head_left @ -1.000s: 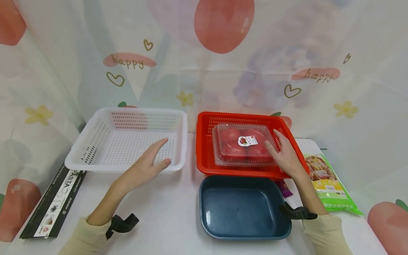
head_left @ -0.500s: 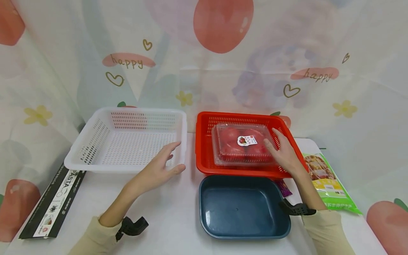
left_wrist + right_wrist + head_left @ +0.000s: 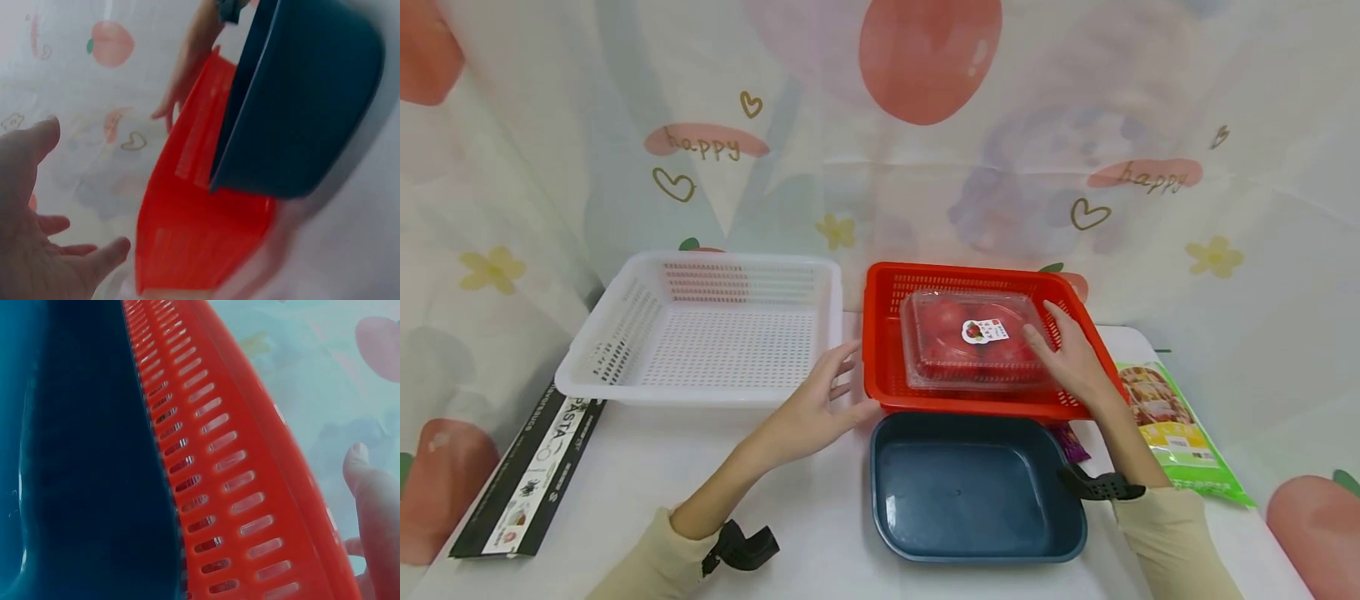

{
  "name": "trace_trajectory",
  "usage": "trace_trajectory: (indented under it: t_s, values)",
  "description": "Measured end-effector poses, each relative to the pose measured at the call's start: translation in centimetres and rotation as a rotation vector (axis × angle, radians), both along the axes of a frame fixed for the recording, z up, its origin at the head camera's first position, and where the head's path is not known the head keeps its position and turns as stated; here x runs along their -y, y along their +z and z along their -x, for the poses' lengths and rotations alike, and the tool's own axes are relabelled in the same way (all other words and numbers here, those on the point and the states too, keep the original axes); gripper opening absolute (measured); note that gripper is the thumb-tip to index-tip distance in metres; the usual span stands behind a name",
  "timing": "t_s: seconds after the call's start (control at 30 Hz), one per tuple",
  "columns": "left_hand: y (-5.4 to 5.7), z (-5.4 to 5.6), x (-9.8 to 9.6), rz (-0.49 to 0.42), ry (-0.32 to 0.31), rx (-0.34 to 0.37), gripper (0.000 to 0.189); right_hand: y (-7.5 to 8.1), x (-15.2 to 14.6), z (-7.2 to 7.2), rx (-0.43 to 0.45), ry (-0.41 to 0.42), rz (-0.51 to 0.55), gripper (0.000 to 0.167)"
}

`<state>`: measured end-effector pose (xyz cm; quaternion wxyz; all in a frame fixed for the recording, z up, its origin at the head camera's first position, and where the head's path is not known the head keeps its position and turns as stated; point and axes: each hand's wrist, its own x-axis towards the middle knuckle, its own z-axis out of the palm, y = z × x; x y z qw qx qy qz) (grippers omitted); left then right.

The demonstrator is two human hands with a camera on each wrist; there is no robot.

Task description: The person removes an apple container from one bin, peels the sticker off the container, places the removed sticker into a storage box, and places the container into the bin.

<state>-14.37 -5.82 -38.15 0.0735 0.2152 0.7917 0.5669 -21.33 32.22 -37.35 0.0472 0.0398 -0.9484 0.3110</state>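
A clear plastic box of red fruit [image 3: 951,367] with a white label lies inside the red basket [image 3: 883,396]. My right hand [image 3: 1075,358] is over the basket's right side, its thumb and fingers spread at the box's right end. In the right wrist view that hand's thumb [image 3: 378,512] shows beyond the red basket wall [image 3: 250,487]. My left hand [image 3: 812,417] is at the red basket's left front corner, fingers spread and holding nothing. The left wrist view has the left hand [image 3: 44,231] apart from the basket, its fingers toward the basket's side.
A white basket [image 3: 587,379] stands at the back left, over the end of a black pasta box [image 3: 531,475]. In front of the red basket is a dark blue tub [image 3: 977,500]. A green food packet [image 3: 1187,442] and a small purple packet [image 3: 1070,442] lie at the right.
My left hand has moved right, from over the white basket's front to the red basket's left corner. The right hand and the fruit box stay in place.
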Motion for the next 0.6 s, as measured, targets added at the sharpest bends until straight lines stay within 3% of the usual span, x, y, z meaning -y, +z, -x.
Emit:
trace_trajectory:
  t_s: [0.1,0.27,0.4,0.6]
  values:
    - [-0.6,-0.1,-1.4,-0.02,0.013,-0.004,0.089,-0.1,-0.1,0.2,0.013,0.005,0.01,0.084]
    - [-1.6,0.2,-3.3,-0.024,0.088,0.004,0.096,-0.1,-0.2,0.5,0.043,0.017,0.027,0.086]
    - [-2.3,0.9,-4.0,-0.113,0.128,0.019,0.098,-0.3,-0.4,0.7,0.058,0.017,0.033,0.087]
    - [-3.4,1.6,-4.5,-0.206,0.131,0.061,0.096,-0.4,-0.6,0.9,0.076,0.025,0.04,0.086]
